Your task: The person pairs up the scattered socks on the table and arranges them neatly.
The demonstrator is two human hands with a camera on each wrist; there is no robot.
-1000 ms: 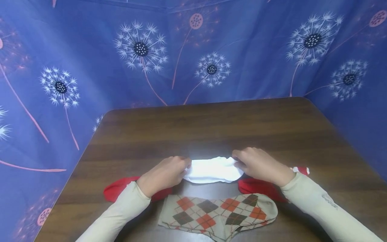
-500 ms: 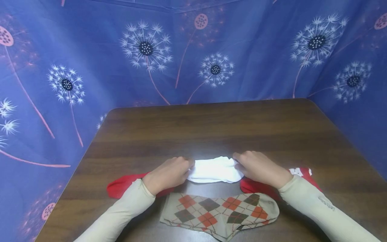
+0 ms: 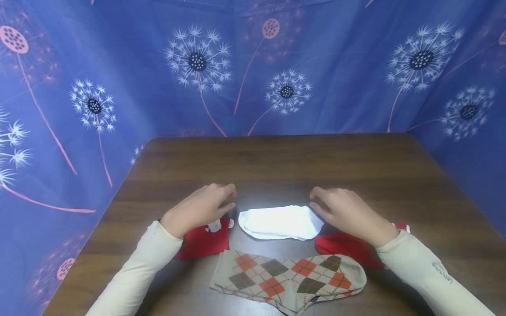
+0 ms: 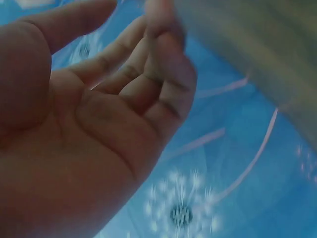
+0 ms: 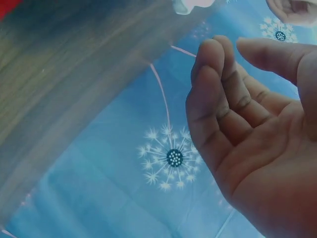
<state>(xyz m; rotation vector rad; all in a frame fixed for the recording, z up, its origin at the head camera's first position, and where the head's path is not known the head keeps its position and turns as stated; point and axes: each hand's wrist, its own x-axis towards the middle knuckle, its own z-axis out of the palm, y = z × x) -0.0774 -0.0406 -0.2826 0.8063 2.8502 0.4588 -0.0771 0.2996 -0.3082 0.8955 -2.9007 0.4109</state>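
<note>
A white sock (image 3: 280, 223) lies flat on the table between both hands. My left hand (image 3: 201, 206) hovers at its left, over a red sock (image 3: 207, 239) with a small white figure, its fingers loosely bent around nothing. On the other side, my right hand (image 3: 344, 213) is raised just past the white sock's right end, thumb apart from the fingers. Beneath that wrist lies a second red sock (image 3: 348, 248), partly hidden by the arm. In front lies a beige argyle pair of socks (image 3: 288, 278). Both wrist views show bare palms with relaxed fingers.
The brown wooden table (image 3: 276, 166) stretches back to a blue curtain (image 3: 245, 66) with dandelion prints, which also hangs along the left and right sides.
Both hands have let go of the white sock, which stays on the table. The left hand has moved left and up, uncovering part of the left red sock; the right has lifted slightly.
</note>
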